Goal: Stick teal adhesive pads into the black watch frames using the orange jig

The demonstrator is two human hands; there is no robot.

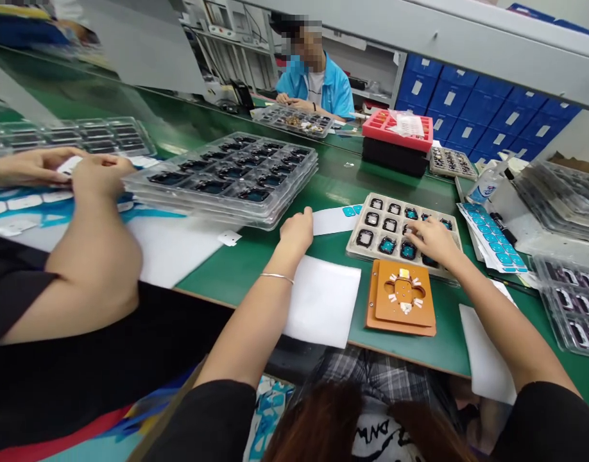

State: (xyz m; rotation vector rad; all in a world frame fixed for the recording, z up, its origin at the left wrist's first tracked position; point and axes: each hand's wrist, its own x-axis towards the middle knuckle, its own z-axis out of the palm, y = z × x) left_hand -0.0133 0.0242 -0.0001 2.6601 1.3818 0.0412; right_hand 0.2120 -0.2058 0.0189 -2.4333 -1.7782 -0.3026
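Beige tray (378, 232) of black frames (365, 238) lies beyond orange fixture (403, 294). Left hand (297, 232), left of fixture, is curled at white strip (330, 222); grip unclear. Right hand (434, 239), beyond fixture, half-open at frames; hold unclear.

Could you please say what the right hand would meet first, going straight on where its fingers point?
The right hand would probably meet the black-rimmed piece just to its left in the beige tray, though the hand's height is unclear.

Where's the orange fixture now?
Head view, right of centre: the orange fixture sits on the green bench, just in front of the beige tray, right of a white sheet.
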